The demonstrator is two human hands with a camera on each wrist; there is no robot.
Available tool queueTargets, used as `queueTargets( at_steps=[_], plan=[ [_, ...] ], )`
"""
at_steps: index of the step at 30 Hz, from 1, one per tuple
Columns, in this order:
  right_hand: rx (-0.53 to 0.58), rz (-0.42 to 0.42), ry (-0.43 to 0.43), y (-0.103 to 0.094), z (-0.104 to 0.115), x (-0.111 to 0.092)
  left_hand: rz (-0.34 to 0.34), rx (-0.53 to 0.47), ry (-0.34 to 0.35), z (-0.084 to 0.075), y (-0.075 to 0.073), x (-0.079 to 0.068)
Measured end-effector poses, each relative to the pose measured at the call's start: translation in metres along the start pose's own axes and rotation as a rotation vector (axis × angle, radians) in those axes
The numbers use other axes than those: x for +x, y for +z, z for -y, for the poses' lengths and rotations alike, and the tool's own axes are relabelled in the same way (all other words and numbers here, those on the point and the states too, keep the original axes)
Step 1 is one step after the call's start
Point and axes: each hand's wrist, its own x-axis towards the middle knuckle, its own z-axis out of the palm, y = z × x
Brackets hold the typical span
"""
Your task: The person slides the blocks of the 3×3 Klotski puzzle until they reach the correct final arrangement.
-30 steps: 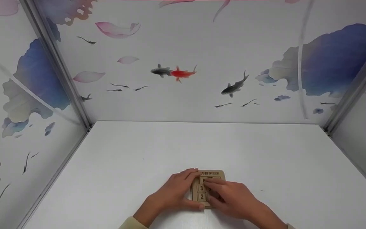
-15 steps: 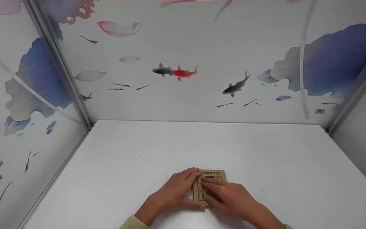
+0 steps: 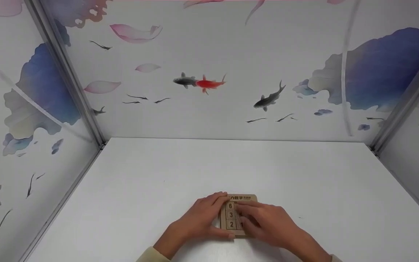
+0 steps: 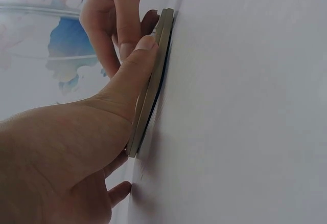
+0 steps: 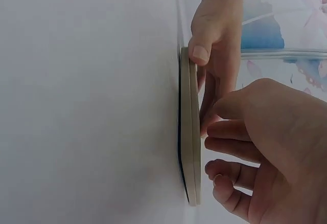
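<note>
A wooden sliding number puzzle (image 3: 246, 197) lies on the white table, dark print along its far border. Its left column shows the tiles 6 (image 3: 230, 206), 3 (image 3: 231, 215) and 2 (image 3: 231, 224). My left hand (image 3: 202, 217) grips the board from the left, fingers at the far corner and thumb along the near edge. Over the right part of the board is my right hand (image 3: 273, 225), its loosely bent fingertips at the tiles beside the left column. It hides most of the other tiles. In the right wrist view the board's edge (image 5: 189, 132) shows two layers.
The white table (image 3: 166, 167) extends behind and to both sides of the board. White panels (image 3: 209, 120) printed with fish and petals enclose it at the back and sides. Metal posts (image 3: 67, 72) stand at the back corners.
The 6 tile has slid left into line above 3 and 2. My right fingers have drawn back to the right, uncovering the left column. My left hand keeps its grip.
</note>
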Motion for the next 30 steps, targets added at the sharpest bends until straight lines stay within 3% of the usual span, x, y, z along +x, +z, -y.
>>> queueTargets(
  at_steps=[6,14,21,30],
  plan=[
    [-0.037,0.005,0.065,-0.009,-0.010,-0.005,0.007,-0.005,-0.010,-0.001,-0.001,0.000],
    [-0.031,0.015,0.071,-0.013,-0.021,-0.012,-0.017,0.029,0.022,-0.001,0.001,0.001],
    [0.001,0.070,0.083,-0.015,-0.023,-0.012,-0.006,0.011,0.012,-0.002,-0.002,0.002],
    [0.011,0.064,0.084,-0.013,-0.020,-0.009,-0.002,0.015,0.000,-0.001,-0.002,0.000]
  ],
)
